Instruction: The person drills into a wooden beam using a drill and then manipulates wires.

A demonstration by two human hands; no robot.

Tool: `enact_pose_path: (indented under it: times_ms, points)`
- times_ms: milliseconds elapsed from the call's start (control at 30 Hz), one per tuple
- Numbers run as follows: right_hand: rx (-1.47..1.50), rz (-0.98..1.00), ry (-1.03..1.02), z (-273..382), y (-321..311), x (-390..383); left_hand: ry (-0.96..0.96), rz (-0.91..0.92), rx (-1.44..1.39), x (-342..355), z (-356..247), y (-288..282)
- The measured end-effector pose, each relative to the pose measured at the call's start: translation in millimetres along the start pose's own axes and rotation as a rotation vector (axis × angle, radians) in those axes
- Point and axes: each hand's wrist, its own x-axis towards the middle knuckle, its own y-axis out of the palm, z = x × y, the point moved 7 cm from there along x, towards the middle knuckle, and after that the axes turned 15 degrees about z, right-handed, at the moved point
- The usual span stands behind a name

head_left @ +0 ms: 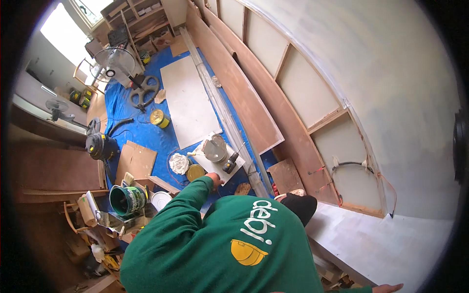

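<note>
Neither my left hand nor my right hand shows. A co-worker in a green sweatshirt (215, 254) and a black cap (301, 207) bends forward across the lower middle. The co-worker's left hand (215, 179) reaches down beside a white board (233, 172); its fingers are partly hidden. At the bottom right edge, a hand (388, 288) in a matching green sleeve rests on a pale ledge (381, 244), fingers stretched out; it appears to be the co-worker's. A cordless drill (229, 165) and a grey-smeared bucket (214, 149) stand on the board.
Blue sheeting (161, 83) covers much of the floor, with a large white panel (190, 100) on it. Long wooden boards (234, 93) lean by the framed wall. A yellow tin (159, 118), a floor fan (115, 63), a vacuum (101, 145) and a green bucket (127, 199) stand leftward.
</note>
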Motion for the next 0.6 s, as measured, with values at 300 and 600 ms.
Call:
enact_pose_path:
  times_ms: [300, 600]
  points:
    - [0.097, -0.009, 0.018, 0, -1, 2, -0.015, -0.022, 0.02, 2, 13, -6]
    - [-0.088, -0.106, -0.122, -21, -8, 6, 0.001, 0.006, 0.048, 13, -2, -17]
